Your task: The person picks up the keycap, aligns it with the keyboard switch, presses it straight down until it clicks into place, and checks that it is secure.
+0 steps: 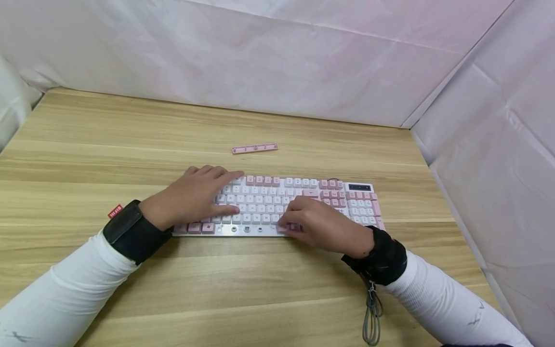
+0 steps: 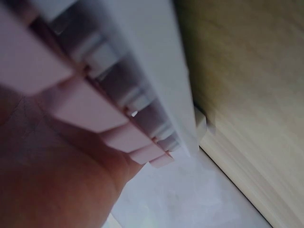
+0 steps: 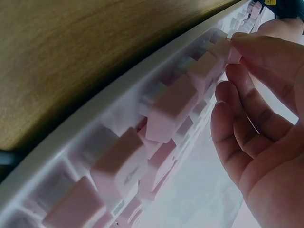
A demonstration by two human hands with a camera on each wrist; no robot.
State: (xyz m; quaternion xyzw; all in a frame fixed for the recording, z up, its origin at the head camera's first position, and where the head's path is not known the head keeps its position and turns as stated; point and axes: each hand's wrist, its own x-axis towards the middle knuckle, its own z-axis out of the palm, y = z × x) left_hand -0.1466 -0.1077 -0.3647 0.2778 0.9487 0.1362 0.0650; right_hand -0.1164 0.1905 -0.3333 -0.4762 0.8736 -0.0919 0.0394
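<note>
A white and pink keyboard [image 1: 270, 198] lies on the table. Its bottom row has a bare stretch where white switch mounts [image 1: 247, 229] show. My left hand [image 1: 191, 195] rests over the keyboard's left end, fingers spread and thumb across the white keys; in the left wrist view its palm is beside pink keycaps [image 2: 90, 107]. At the right end of the bare stretch my right hand [image 1: 318, 222] pinches a pink keycap [image 3: 233, 54] between thumb and forefinger, its other fingers curled. Whether that keycap is off its switch, I cannot tell.
Behind the keyboard, a long pink spacebar keycap [image 1: 255, 148] lies underside up on the wooden table [image 1: 243, 284]. A bundled grey cable [image 1: 372, 315] hangs below my right wrist. White sheeting [image 1: 260, 58] stands along the table's back and right edges.
</note>
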